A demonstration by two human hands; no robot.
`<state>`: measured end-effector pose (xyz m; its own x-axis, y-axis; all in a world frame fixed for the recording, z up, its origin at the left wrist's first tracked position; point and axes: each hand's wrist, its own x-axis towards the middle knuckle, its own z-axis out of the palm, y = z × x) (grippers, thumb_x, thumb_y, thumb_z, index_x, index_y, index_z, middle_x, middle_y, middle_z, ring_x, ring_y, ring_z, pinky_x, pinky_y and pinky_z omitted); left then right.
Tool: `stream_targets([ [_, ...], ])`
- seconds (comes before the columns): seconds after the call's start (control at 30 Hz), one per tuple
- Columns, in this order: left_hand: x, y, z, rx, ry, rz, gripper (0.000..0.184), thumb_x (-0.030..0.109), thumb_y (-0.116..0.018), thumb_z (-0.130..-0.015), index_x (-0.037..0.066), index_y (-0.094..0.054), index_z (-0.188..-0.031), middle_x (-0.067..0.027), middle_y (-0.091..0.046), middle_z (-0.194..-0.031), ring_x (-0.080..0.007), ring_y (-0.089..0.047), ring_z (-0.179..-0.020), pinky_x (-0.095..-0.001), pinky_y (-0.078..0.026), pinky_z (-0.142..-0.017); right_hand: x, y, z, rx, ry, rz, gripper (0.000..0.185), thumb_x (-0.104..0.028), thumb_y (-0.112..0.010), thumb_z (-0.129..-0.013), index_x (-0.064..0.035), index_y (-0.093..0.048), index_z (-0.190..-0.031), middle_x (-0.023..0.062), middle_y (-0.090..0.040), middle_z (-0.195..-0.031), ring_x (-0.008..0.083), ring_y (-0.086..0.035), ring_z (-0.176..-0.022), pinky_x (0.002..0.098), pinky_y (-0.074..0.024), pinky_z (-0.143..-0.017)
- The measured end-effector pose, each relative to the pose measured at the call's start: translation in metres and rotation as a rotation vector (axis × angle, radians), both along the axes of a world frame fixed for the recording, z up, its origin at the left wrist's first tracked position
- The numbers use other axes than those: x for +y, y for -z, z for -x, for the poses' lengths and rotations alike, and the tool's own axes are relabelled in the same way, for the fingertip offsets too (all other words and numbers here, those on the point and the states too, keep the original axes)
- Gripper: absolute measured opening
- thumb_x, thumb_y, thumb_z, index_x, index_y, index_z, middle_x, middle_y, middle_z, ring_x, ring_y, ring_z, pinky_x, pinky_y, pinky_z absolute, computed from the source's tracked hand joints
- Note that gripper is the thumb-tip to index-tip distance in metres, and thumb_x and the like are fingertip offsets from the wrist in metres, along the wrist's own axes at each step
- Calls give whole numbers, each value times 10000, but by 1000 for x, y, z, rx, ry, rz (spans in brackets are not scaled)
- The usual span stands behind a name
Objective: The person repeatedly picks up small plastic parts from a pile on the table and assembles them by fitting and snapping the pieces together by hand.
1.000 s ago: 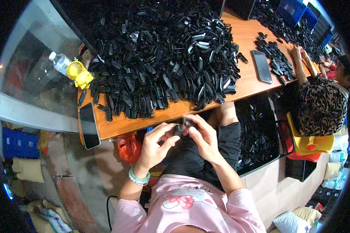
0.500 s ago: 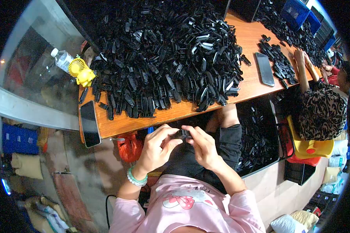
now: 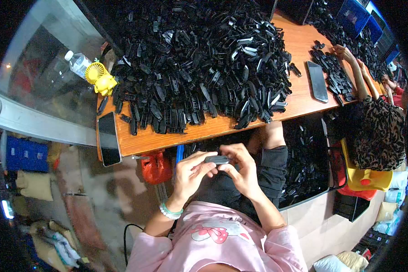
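Observation:
A small black elongated plastic part is held between my two hands, above my lap and just off the table's front edge. My left hand pinches its left end between thumb and fingers. At the other end, the thumb and fingers of my right hand close on the same part. Its exact kind cannot be made out. Beyond my hands, a large heap of similar black plastic parts covers much of the wooden table.
A phone lies at the table's left corner, near a yellow fan and a bottle. Another phone lies to the right. A red bag hangs below the edge. A co-worker sits at right by a smaller pile.
The black part has turned in my fingers and now shows a smooth, longer side. My hands have shifted slightly right in view. The co-worker's hand has moved toward the pile.

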<state>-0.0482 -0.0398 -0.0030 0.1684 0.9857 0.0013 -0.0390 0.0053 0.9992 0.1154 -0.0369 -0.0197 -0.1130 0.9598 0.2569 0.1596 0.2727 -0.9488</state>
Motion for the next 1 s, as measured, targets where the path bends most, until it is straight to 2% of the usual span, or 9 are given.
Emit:
stream_targets([
  [0.23,-1,1,9,-28,41,117,221,48,-569,-869,-79,-622,-1042,-92,-607,-794,-129,-577,-541,-231,-465,-487,-3,5,6,154,-24,116,180,-41,-691,-742,21,-628,-899,101,-574,-839,199,-576,-732,295,-471,-674],
  [0.33,7,17,20,362,-55,-221,192,81,-614,-858,-32,-636,-1011,-101,-606,-815,-155,-592,-610,-262,-473,-538,6,19,3,100,-187,402,198,-87,-688,-781,25,-632,-934,123,-544,-797,204,-559,-643,304,-462,-609],
  [0.37,12,17,24,592,-183,-435,164,74,-621,-846,-27,-640,-973,-114,-604,-820,-190,-603,-636,-287,-483,-563,7,17,1,-217,-156,218,207,-100,-692,-781,23,-631,-935,131,-550,-818,212,-564,-647,310,-468,-620],
  [0.43,28,11,36,880,-382,-639,123,57,-626,-825,-18,-617,-922,-137,-585,-857,-266,-603,-727,-344,-489,-630,8,9,-1,-123,-96,180,172,-85,-681,-781,14,-627,-911,124,-559,-790,232,-567,-670,323,-472,-640],
  [0.57,47,14,51,1060,-372,-547,143,19,-614,-811,4,-582,-950,-153,-524,-935,-325,-572,-812,-392,-474,-686,27,0,-29,-260,265,-73,76,13,-621,-798,9,-606,-873,129,-588,-820,254,-580,-720,300,-466,-656],
  [0.67,52,17,57,1058,-345,-573,119,21,-619,-808,12,-577,-920,-140,-519,-923,-312,-575,-788,-397,-469,-658,32,-24,-38,-203,341,-95,85,39,-582,-824,-1,-611,-894,83,-586,-832,178,-543,-682,255,-439,-622],
  [0.9,53,22,57,1097,-374,-685,105,32,-607,-819,31,-574,-918,-126,-524,-924,-312,-587,-745,-394,-479,-615,-25,-123,4,1165,-232,-431,481,-525,-403,-926,-58,-497,-999,184,-599,-909,273,-552,-736,357,-441,-659],
  [0.97,53,22,57,1071,-363,-697,108,34,-603,-821,25,-572,-924,-130,-528,-923,-316,-584,-759,-395,-477,-625,-27,-144,-12,1057,-614,-329,449,-416,-361,-971,-127,-324,-1312,97,-615,-744,249,-575,-592,313,-438,-492],
  [1.0,52,21,57,1075,-362,-694,107,35,-602,-822,22,-571,-924,-131,-529,-922,-317,-584,-764,-396,-476,-627,-32,-157,-22,1067,-741,-213,359,-378,-336,-967,-152,-361,-1244,134,-625,-867,281,-528,-761,363,-408,-643],
])
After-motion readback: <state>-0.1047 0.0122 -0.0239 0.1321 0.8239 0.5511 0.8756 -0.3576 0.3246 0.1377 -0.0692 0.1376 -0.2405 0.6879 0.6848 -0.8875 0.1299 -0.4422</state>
